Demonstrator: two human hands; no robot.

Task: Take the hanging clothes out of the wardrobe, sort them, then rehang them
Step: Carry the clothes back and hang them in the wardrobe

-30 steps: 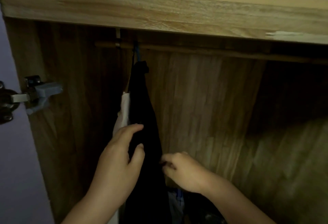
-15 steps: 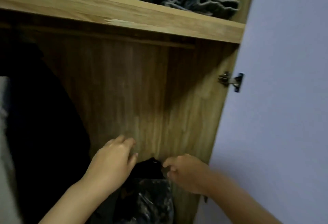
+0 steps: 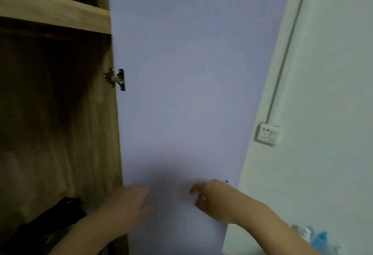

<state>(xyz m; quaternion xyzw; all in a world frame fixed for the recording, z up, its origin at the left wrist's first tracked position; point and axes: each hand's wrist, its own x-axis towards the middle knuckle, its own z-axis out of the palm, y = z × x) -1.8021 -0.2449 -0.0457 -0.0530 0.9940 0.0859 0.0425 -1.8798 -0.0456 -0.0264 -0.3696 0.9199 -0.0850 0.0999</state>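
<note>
I see both hands empty: left hand fingers relaxed, right hand loosely curled, in front of the pale lilac wardrobe door. Dark garment sits low inside the wooden wardrobe. I judge rehanging unfinished.

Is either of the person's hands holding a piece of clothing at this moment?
No, the left hand and the right hand are both bare in front of the pale door, holding nothing.
</note>
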